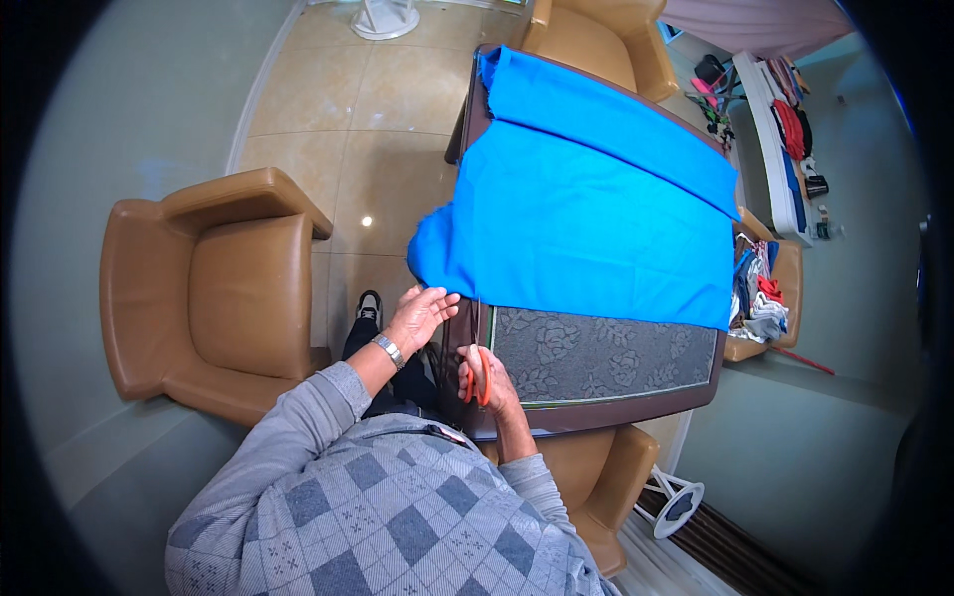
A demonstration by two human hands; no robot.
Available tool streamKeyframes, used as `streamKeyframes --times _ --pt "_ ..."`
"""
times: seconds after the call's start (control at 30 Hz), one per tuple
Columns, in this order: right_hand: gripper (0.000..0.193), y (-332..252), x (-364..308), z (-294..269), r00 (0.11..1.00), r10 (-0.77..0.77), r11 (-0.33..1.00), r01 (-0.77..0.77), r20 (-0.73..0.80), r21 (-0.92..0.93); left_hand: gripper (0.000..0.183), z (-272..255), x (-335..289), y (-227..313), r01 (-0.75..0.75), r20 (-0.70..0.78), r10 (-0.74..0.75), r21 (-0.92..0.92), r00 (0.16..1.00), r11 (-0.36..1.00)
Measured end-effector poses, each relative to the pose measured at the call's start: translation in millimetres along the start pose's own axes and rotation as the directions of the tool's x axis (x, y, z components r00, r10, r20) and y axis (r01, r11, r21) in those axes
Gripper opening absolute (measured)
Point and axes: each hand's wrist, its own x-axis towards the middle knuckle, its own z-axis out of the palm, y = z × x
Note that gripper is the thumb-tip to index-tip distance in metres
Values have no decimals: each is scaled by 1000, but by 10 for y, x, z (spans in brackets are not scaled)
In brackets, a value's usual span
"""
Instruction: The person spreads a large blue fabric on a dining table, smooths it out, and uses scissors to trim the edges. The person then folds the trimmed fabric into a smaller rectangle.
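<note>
A large bright blue cloth [586, 209] lies spread over most of a dark table [616, 358] with a grey floral top. My left hand [419, 315] rests with fingers spread at the cloth's near left corner, where it hangs over the table edge. My right hand [489, 379] grips orange-handled scissors [477, 370] on the table's near left edge. Their blades point toward the near edge of the cloth. A metal watch sits on my left wrist.
A tan leather armchair [214, 288] stands to the left on the tiled floor. Further tan chairs stand at the far end [596, 40], near side [586, 477] and right, the right one [760, 288] heaped with clothes. A white rack [780, 149] with garments is at far right.
</note>
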Motion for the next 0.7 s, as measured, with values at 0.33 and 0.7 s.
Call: streamKeyframes --times 0.33,0.7 --pt "55 110 160 23 999 -4 1000 5 -34 23 16 3 18 -35 -23 -58 30 127 998 992" --pt "53 24 181 95 998 -19 999 21 -53 31 20 19 7 -52 -48 -41 57 184 998 982"
